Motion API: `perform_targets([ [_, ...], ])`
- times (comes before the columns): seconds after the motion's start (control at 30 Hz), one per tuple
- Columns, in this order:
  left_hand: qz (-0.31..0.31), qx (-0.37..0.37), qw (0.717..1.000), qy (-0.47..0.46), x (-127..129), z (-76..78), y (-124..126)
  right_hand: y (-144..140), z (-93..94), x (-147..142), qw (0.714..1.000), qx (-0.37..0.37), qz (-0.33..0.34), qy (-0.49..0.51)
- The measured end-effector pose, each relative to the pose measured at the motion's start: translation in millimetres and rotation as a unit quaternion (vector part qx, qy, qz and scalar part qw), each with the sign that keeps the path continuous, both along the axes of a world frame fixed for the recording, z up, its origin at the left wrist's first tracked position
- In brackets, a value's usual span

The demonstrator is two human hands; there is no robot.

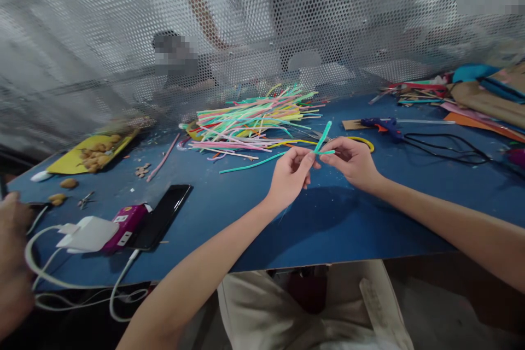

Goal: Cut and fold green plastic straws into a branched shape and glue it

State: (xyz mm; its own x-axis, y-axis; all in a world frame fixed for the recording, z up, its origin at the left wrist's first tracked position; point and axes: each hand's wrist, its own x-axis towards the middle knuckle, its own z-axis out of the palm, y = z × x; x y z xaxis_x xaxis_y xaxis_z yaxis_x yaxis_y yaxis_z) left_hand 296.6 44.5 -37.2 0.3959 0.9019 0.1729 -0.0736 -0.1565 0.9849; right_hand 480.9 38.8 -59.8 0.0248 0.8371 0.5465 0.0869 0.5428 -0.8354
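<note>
My left hand (290,175) and my right hand (351,161) meet over the blue table (328,219), both pinching one teal pipe cleaner (324,138). The pipe cleaner is bent: one part sticks up and away, a short part lies between my fingertips. Just beyond my hands lies a heap of several coloured pipe cleaners (254,117), with a long teal one (250,164) lying loose beside my left hand.
A blue glue gun (381,126) with a black cable (447,147) lies at the right, near stacked coloured paper (479,98). At the left are a black phone (162,216), a white charger (88,234), a pink box (125,224) and a yellow sheet (88,153). Another person's hand (12,262) shows at the far left. A perforated screen (262,27) stands behind the table.
</note>
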Motion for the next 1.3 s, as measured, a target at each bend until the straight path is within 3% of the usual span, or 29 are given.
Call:
perform_targets([
  [0.37, 0.021, 0.066, 0.997, 0.022, -4.7, -3.3, 2.7, -0.9, -1.8, 1.1, 0.999, 0.032, -0.003, -0.027],
  [0.6, 0.056, 0.120, 0.989, 0.062, -5.6, -1.8, 0.5, -1.8, -2.0, 0.8, 0.998, 0.047, 0.045, -0.013],
  [1.3, 0.077, 0.217, 0.964, 0.133, -8.3, -1.0, -0.2, -2.9, -1.1, 4.9, 0.987, 0.125, 0.020, -0.100],
])
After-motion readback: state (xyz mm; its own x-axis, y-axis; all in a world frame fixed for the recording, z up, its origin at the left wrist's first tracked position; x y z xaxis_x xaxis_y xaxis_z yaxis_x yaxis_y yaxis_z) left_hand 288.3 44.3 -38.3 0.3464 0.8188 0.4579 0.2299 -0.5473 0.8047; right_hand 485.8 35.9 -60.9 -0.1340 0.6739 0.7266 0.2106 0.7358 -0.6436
